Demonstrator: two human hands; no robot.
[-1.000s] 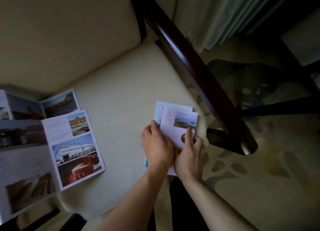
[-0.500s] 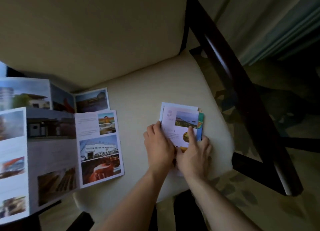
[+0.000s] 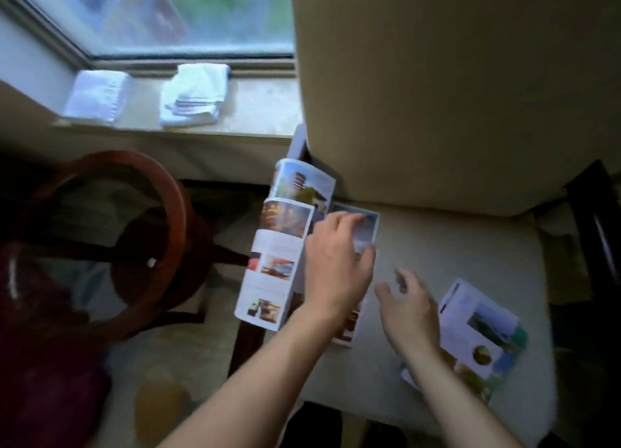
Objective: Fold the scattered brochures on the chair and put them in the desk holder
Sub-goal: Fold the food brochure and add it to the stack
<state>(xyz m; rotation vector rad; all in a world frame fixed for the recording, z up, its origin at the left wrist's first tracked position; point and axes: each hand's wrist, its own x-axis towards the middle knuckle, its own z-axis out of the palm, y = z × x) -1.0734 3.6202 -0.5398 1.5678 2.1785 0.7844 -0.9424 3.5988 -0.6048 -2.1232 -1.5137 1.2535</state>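
Observation:
A large unfolded brochure (image 3: 275,259) with photo panels lies over the left edge of the cream chair seat (image 3: 447,246), its far panels curling up against the backrest. My left hand (image 3: 336,263) rests on its right panels, fingers spread. My right hand (image 3: 406,310) hovers open just right of it, holding nothing. A folded stack of small brochures (image 3: 484,340) lies on the seat at the right, partly hidden by my right forearm. No desk holder is in view.
The cream backrest (image 3: 453,88) rises behind the seat. A round dark wooden side table (image 3: 141,242) stands on the left. Two folded white towels (image 3: 195,95) sit on the window sill. A dark armrest (image 3: 594,219) borders the seat's right.
Both hands let go of the small folded stack, which now lies on the seat. They moved left to the large brochure, and the view swung left toward the window.

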